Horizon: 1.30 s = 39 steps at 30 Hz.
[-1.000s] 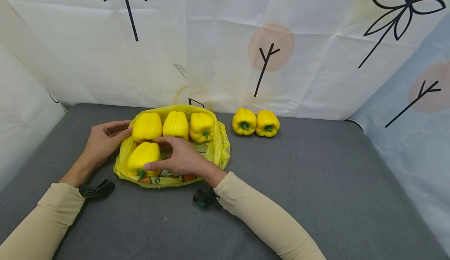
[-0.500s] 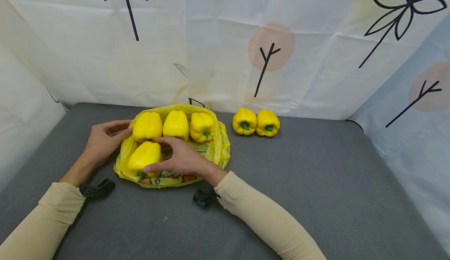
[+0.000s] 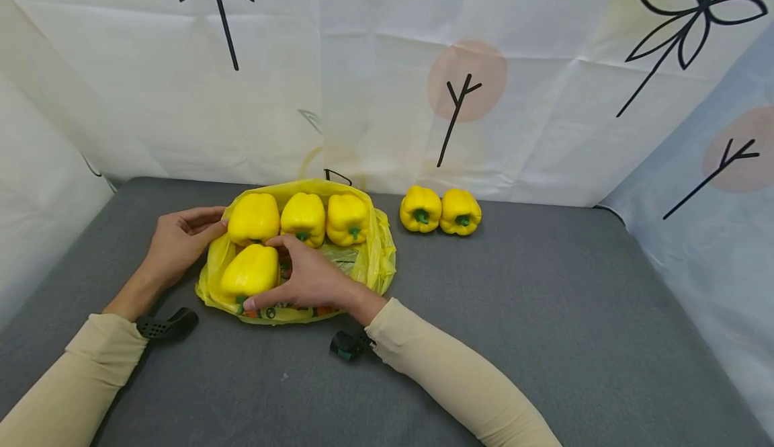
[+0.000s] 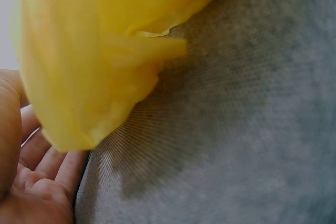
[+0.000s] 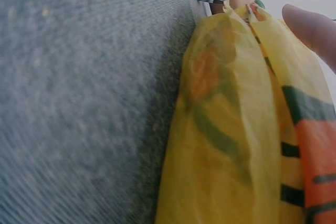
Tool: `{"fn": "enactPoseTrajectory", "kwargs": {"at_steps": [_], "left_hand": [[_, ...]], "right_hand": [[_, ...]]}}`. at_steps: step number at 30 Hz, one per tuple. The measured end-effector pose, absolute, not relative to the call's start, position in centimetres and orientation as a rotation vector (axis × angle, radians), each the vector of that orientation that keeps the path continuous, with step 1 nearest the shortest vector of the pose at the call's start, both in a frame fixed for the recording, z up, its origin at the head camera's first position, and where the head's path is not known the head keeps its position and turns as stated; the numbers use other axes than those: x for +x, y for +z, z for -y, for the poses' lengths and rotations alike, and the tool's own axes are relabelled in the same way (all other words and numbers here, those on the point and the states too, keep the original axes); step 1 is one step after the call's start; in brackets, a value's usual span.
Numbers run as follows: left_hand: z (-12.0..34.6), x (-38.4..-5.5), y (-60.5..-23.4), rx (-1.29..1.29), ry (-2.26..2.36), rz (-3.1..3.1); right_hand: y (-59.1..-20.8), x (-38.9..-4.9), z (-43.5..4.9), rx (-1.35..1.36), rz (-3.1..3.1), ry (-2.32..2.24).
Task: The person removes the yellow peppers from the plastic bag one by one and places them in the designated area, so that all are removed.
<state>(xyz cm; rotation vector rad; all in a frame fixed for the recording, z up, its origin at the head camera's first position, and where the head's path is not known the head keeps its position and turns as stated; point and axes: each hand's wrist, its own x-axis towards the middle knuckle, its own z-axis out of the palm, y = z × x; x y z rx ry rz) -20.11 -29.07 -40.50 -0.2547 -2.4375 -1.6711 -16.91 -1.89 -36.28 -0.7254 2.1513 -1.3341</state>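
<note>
Since 0.5 s ago the right hand (image 3: 317,279) has shifted: its thumb sits lower, at the stem end of the near pepper (image 3: 250,272), and the gap between thumb and fingers is wider. The stem of the middle pepper (image 3: 303,215) now shows. The left hand (image 3: 181,242) is unchanged.

Near to far. Both beige sleeves (image 3: 447,366) reach in from the near side of the grey table (image 3: 544,333); each wrist carries a black strap (image 3: 166,326).

Right hand: thumb and fingers spread around the right side of the near pepper; firm contact cannot be told. The right-wrist view shows only the thumb, clear above the bag wall. It also shows orange and dark print on that wall, of which the head view gives just a strip.

Left hand: pinches the left rim of the yellow bag (image 3: 382,252) between thumb and fingertips. The left-wrist view adds the palm and lower fingers, hidden from the head, and a loose flap of bag over the table.

The near pepper lies inside the bag at its near-left corner. Along the bag's far rim: back-left pepper (image 3: 254,218), middle pepper, back-right pepper (image 3: 347,218).

Right of the bag, by the table's far edge, two peppers sit side by side, touching: inner loose pepper (image 3: 420,209), outer loose pepper (image 3: 461,212). Behind that edge rises a printed cloth (image 3: 375,97).
</note>
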Motion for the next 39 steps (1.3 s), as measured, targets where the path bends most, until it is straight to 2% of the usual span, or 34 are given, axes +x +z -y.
{"fn": "enactPoseTrajectory", "kwargs": {"at_steps": [16,39], "left_hand": [[29.1,-20.1,-40.4,-0.251,-1.678,2.440],[29.3,-20.1,-40.5,-0.232,-1.693,2.447]], "right_hand": [[-36.1,-16.8,2.0,-0.765,-2.216,-1.334],[-33.0,-16.8,0.7,-0.810,-2.176,-1.463]]}}
